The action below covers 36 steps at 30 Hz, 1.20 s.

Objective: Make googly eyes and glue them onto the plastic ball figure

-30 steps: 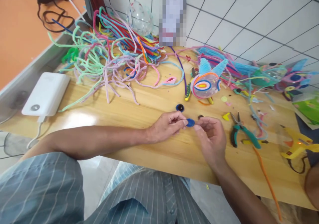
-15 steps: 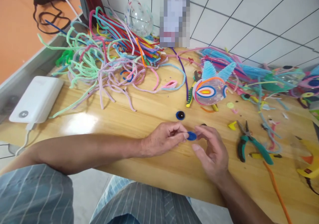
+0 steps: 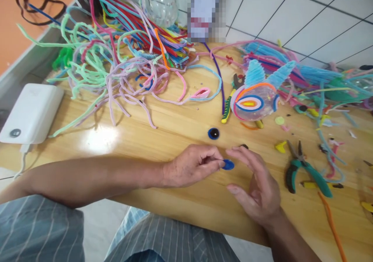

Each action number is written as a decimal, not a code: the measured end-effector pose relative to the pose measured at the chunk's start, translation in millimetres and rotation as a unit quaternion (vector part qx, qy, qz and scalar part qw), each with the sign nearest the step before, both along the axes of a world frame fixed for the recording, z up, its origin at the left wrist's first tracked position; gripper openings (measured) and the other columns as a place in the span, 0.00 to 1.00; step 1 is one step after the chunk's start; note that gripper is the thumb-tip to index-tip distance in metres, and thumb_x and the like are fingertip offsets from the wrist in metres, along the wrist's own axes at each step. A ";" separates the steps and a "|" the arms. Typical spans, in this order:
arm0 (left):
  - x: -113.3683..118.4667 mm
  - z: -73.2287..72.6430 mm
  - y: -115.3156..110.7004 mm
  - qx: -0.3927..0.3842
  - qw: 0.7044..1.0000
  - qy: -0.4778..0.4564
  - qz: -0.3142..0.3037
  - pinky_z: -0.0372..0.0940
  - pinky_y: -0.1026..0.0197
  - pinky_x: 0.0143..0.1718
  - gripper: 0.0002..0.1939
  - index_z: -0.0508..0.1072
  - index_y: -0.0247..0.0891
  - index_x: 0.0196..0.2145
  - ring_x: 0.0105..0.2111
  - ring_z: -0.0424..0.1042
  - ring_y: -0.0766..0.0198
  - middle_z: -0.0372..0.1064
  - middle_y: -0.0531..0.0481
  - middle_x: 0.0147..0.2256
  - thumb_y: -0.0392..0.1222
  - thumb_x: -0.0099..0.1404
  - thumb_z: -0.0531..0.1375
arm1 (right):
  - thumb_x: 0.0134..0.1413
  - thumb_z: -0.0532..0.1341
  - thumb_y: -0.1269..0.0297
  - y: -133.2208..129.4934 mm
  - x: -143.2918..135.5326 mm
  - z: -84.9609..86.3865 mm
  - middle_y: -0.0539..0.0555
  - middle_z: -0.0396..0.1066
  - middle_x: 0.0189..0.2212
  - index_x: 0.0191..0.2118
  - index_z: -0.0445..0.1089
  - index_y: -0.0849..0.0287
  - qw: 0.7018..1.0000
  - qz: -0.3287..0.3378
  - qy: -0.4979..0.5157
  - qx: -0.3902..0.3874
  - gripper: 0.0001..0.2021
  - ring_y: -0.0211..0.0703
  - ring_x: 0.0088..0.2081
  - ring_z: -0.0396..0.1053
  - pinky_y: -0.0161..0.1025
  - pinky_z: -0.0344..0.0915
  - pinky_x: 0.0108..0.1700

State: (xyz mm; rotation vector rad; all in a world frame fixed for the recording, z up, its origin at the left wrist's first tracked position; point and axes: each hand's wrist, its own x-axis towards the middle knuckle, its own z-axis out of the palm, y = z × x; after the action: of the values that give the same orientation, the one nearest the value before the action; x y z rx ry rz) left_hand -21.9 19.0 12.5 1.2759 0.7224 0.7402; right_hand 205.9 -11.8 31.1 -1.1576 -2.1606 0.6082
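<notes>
Between thumb and fingertips, my left hand [image 3: 195,165] pinches the edge of a small blue disc [image 3: 229,164] above the wooden table. Just right of the disc, my right hand [image 3: 256,180] is open, thumb and fingers apart, holding nothing. A blue-rimmed black eye piece [image 3: 213,133] lies on the table beyond my left hand. Behind my right fingertips a dark round piece [image 3: 244,146] is partly hidden. Farther back rests a clear ball-shaped figure [image 3: 256,103] with blue fuzzy ears and ringed pipe-cleaner shapes on its side.
Tangled pipe cleaners [image 3: 116,68] spread across the back left. Green-handled pliers [image 3: 305,170] lie to the right, near an orange pipe cleaner [image 3: 332,223]. A white power bank [image 3: 30,114] with a cable sits at the left. More blue pipe cleaners [image 3: 311,73] lie along the tiled wall.
My right hand has drawn away from the blue disc, its thumb and fingers wider apart. My left hand still pinches the disc. The whole view has shifted slightly.
</notes>
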 end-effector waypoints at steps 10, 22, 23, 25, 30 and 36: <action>1.8 -4.8 0.1 -0.001 1.000 -0.006 0.011 0.56 0.68 0.28 0.11 0.72 0.35 0.35 0.26 0.58 0.71 0.62 0.56 0.26 0.44 0.73 0.59 | 0.65 0.65 0.52 1.0 -2.5 -1.2 0.61 0.80 0.54 0.76 0.52 0.52 0.999 0.011 -0.023 0.034 0.39 0.61 0.57 0.74 0.63 0.72 0.57; 1.0 0.3 2.9 -0.023 1.000 0.000 0.006 0.56 0.67 0.28 0.12 0.72 0.35 0.35 0.26 0.58 0.71 0.63 0.56 0.26 0.46 0.72 0.58 | 0.67 0.64 0.52 -2.2 0.3 0.1 0.59 0.80 0.55 0.77 0.50 0.55 0.996 0.018 -0.040 0.072 0.40 0.59 0.59 0.73 0.59 0.71 0.58; 0.9 0.4 3.1 -0.027 1.000 0.001 0.006 0.56 0.66 0.28 0.12 0.72 0.35 0.35 0.26 0.58 0.71 0.63 0.55 0.27 0.47 0.72 0.58 | 0.67 0.64 0.52 -2.2 -0.3 1.2 0.59 0.80 0.55 0.77 0.50 0.55 0.995 0.019 -0.053 0.083 0.40 0.59 0.59 0.72 0.58 0.71 0.58; 0.7 0.3 3.4 -0.040 0.999 0.001 0.004 0.56 0.66 0.28 0.14 0.71 0.35 0.34 0.26 0.58 0.71 0.62 0.55 0.26 0.48 0.72 0.59 | 0.67 0.63 0.50 -2.4 -1.7 3.3 0.60 0.80 0.56 0.78 0.49 0.56 0.991 0.016 -0.079 0.107 0.40 0.60 0.60 0.72 0.58 0.70 0.58; 0.7 1.0 3.5 -0.069 0.998 -0.006 0.001 0.54 0.65 0.27 0.16 0.69 0.35 0.34 0.25 0.57 0.70 0.59 0.57 0.25 0.51 0.72 0.59 | 0.68 0.61 0.48 -4.7 -3.6 4.1 0.60 0.80 0.55 0.78 0.47 0.56 0.985 0.009 -0.113 0.133 0.41 0.62 0.59 0.73 0.59 0.69 0.58; 0.0 2.2 3.7 -0.061 0.998 -0.008 -0.005 0.55 0.66 0.28 0.15 0.70 0.35 0.35 0.26 0.58 0.71 0.60 0.57 0.26 0.50 0.72 0.58 | 0.69 0.60 0.48 -6.1 -4.9 0.6 0.61 0.79 0.56 0.78 0.48 0.58 0.985 0.003 -0.111 0.130 0.40 0.61 0.60 0.73 0.58 0.70 0.58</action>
State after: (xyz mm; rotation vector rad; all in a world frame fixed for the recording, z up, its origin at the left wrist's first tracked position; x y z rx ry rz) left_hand -21.9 22.7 14.7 1.1612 0.7359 0.6879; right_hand 201.0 -17.9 31.6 -1.1188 -2.3469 0.1970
